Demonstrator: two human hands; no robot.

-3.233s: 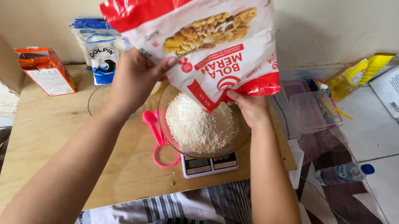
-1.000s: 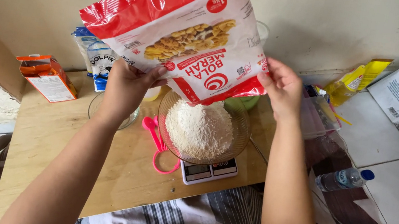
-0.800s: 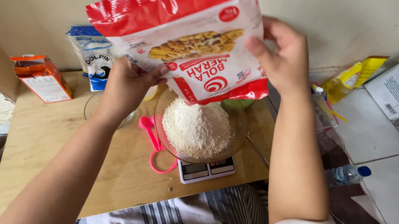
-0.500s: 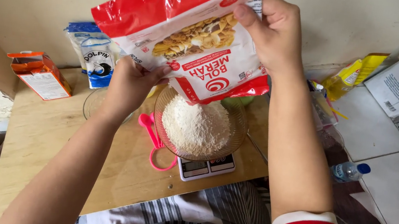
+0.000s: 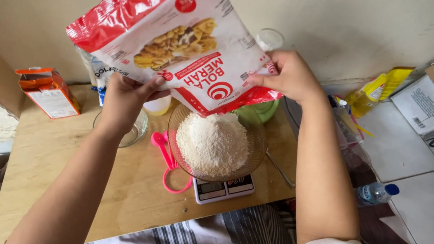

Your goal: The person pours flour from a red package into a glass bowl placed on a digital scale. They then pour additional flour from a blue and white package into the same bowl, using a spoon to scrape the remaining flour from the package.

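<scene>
A red-and-white plastic flour bag (image 5: 183, 39), gripped by left hand (image 5: 125, 99) and right hand (image 5: 287, 75), is tipped over a glass bowl (image 5: 245, 162), seemingly well heaped already.

I hold a red and white flour bag (image 5: 182, 45) tilted in the air with both hands. My left hand (image 5: 126, 99) grips its lower edge from below, and my right hand (image 5: 289, 76) pinches the corner on the other side. Just under the bag, between my forearms, a glass bowl (image 5: 250, 154) heaped with white flour (image 5: 213, 141) sits on a small kitchen scale (image 5: 222, 187). Pink measuring spoons (image 5: 167, 160) lie beside the bowl, near my left wrist. An orange carton (image 5: 49, 92) stands farther out beyond my left hand on the wooden table (image 5: 43, 172).
</scene>
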